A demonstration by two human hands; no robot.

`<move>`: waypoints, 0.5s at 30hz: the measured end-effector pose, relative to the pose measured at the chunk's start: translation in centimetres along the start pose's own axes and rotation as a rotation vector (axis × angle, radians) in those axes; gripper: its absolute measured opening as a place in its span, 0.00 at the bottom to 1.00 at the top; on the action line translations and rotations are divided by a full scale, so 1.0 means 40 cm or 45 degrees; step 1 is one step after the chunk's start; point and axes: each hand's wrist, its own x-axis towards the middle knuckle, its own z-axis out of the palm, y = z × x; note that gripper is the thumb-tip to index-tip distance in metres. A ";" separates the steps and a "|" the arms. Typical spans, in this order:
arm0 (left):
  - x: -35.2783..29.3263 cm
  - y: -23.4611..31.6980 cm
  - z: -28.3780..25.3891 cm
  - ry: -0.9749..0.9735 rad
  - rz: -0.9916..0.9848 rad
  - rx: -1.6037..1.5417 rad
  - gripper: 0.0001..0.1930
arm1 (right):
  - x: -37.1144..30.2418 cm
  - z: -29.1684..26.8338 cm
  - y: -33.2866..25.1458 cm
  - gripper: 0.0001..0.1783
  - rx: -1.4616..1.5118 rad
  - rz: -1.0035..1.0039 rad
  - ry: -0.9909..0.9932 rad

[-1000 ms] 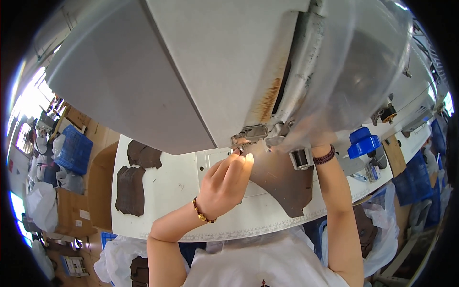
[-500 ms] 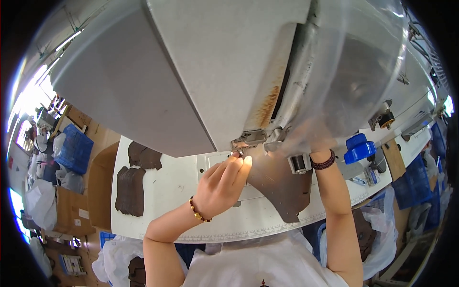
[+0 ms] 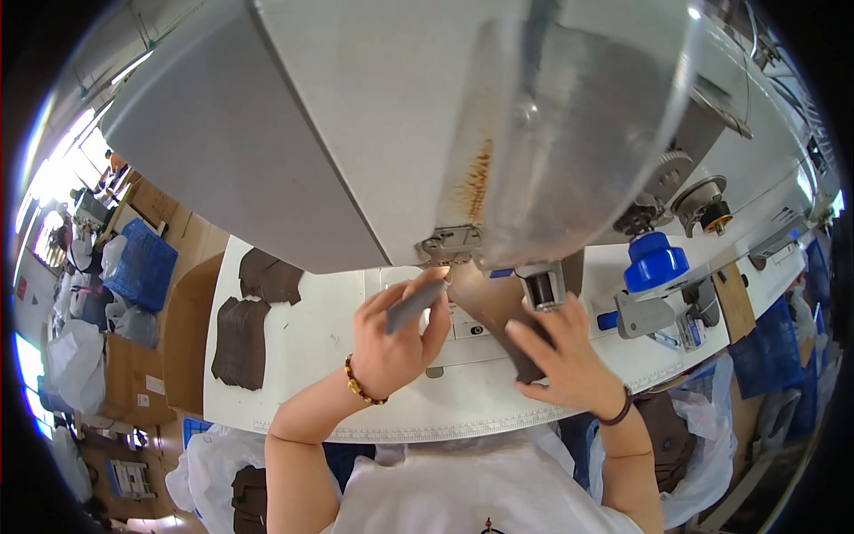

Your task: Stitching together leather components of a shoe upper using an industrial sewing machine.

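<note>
My left hand (image 3: 396, 347) is closed, with a flat grey strip (image 3: 411, 308) between its fingers, close to the needle area of a large grey sewing machine (image 3: 338, 107). What the strip is, I cannot make out. A brown sheet piece (image 3: 485, 298), like leather or fabric, lies under the machine head, partly hidden by it. Over the near right edge of that piece is my right hand (image 3: 569, 360), its fingers spread. It seems to touch the piece lightly. Just beyond those fingers is a small metal roller fitting (image 3: 543, 289).
A stack of brown cut pieces (image 3: 238, 343) and a smaller pile (image 3: 269, 276) lie on the left of the white table (image 3: 311, 365). At the right are a blue knob (image 3: 656, 262) and a metal plate (image 3: 645, 316). Plastic-lined containers (image 3: 213, 472) stand below the table.
My right hand has come back toward me from behind the clear cover and spread its fingers over the brown piece. The grey strip now shows in my left hand. The view has shifted slightly.
</note>
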 end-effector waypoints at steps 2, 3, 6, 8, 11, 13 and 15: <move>0.002 0.006 -0.005 -0.038 -0.060 -0.037 0.22 | -0.023 0.036 -0.012 0.28 -0.064 -0.223 0.130; 0.001 0.012 -0.006 -0.043 -0.026 -0.034 0.23 | -0.039 0.042 -0.013 0.28 -0.053 -0.221 0.135; -0.006 0.033 -0.011 -0.075 0.028 0.009 0.25 | -0.063 0.067 -0.002 0.23 -0.193 -0.132 0.250; -0.017 0.047 -0.020 -0.133 0.002 0.083 0.25 | -0.063 0.083 0.014 0.24 -0.257 -0.142 0.313; -0.027 0.051 -0.023 -0.184 0.005 0.130 0.20 | -0.063 0.102 0.021 0.23 -0.331 -0.196 0.466; -0.027 0.044 -0.019 -0.193 0.118 0.166 0.18 | -0.071 0.105 0.016 0.21 -0.131 -0.267 0.433; -0.025 0.037 -0.017 -0.184 0.222 0.208 0.15 | -0.081 0.098 0.010 0.20 -0.076 -0.252 0.441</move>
